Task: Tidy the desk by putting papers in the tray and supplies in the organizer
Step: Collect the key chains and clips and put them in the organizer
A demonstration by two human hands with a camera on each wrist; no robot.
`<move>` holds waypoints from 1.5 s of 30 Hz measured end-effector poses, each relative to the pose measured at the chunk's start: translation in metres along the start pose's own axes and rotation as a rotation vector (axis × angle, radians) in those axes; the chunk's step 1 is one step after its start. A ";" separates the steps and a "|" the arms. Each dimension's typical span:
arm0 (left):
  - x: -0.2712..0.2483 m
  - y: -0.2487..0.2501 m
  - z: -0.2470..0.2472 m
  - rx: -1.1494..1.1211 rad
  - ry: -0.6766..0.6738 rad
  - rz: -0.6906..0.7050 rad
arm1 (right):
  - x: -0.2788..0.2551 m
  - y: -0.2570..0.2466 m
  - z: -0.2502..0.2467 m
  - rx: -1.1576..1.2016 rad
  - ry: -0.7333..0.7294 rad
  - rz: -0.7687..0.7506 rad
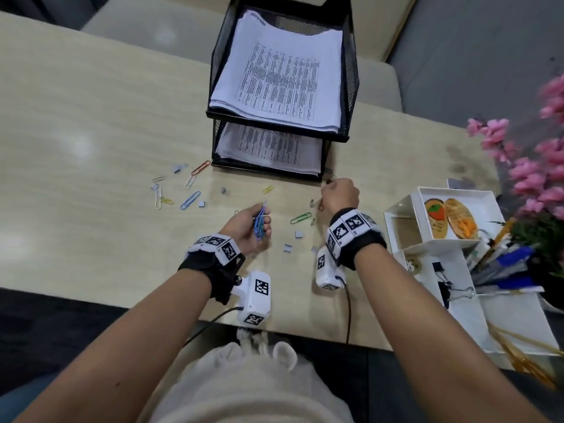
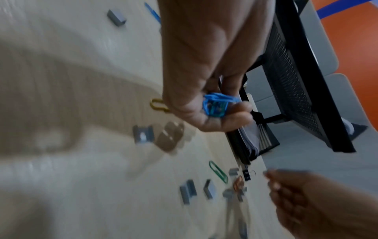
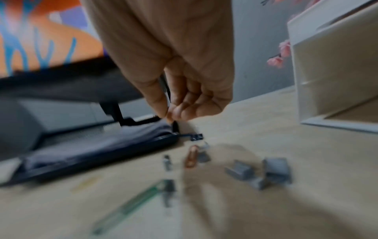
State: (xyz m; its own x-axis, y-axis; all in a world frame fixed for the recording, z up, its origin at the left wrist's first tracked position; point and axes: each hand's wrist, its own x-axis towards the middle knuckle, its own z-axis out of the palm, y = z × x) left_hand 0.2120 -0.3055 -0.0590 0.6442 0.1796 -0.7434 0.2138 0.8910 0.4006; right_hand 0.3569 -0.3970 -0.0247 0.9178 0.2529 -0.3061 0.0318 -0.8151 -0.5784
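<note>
The left hand [image 1: 248, 222] is curled round a bundle of blue paper clips [image 1: 259, 223], the clips pinched between thumb and fingertips with palm turned up. The right hand [image 1: 340, 195] has its fingers bunched down at the desk beside the near corner of the black mesh paper tray [image 1: 351, 87], and the right wrist view shows thumb and forefinger meeting on something thin and dark; blur hides what it is, possibly the small black binder clip [image 2: 247, 175] lying just under them. Papers [image 1: 280, 77] already sit in both tiers, so gathering supplies appears to be the step in hand. To do it well, nip each piece by its edge and lift cleanly. A red clip [image 3: 191, 156], grey staple blocks [image 3: 276, 168] and a green clip [image 1: 300, 218] lie just behind the right fingers; more clips are scattered beyond the left fingers. The white organizer [image 1: 396, 209] stands well to the right of the right fingers.
</note>
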 end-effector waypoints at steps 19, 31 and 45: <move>0.002 0.012 -0.012 0.054 0.063 0.155 | 0.010 0.050 0.012 -0.692 0.068 -0.257; 0.010 -0.010 0.003 0.019 0.051 0.147 | -0.011 0.028 0.015 -0.479 -0.253 -0.611; 0.017 -0.003 0.007 -0.093 0.072 0.102 | -0.021 0.013 0.018 -0.486 -0.294 -0.549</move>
State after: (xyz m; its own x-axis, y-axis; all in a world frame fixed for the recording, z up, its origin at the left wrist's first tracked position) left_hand 0.2274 -0.3079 -0.0695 0.6043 0.2973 -0.7392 0.0789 0.9009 0.4268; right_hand 0.3308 -0.4041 -0.0392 0.5806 0.7574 -0.2988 0.6817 -0.6529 -0.3303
